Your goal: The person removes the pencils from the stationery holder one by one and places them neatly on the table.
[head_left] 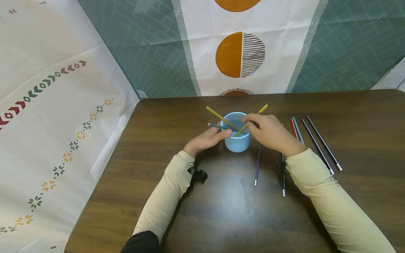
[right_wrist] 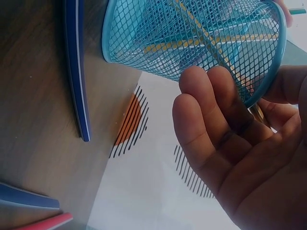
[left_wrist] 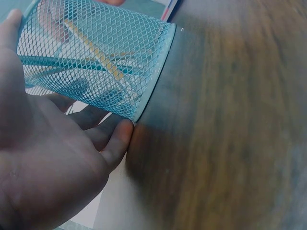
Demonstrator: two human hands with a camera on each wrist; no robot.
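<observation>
A light blue mesh pencil cup [head_left: 238, 142] stands on the brown table. My left hand [head_left: 210, 137] holds it from the left, thumb at the rim and fingers round its side, as the left wrist view shows. Inside lean a yellow pencil [head_left: 218, 114] and a teal pencil [head_left: 215, 125], both sticking out to the left. A second yellow pencil [head_left: 263, 108] slants out to the right. My right hand [head_left: 270, 131] pinches that pencil at the rim, its other fingers [right_wrist: 189, 124] outside the mesh; the grip is partly hidden.
A dark blue pencil [head_left: 258, 165] lies just right of the cup, another dark pencil [head_left: 283, 182] under my right wrist. Farther right lie a red pencil [head_left: 294, 129], a green pencil [head_left: 298, 130] and two dark pencils [head_left: 324, 142]. Patterned cloth [head_left: 152, 52] hangs behind the table.
</observation>
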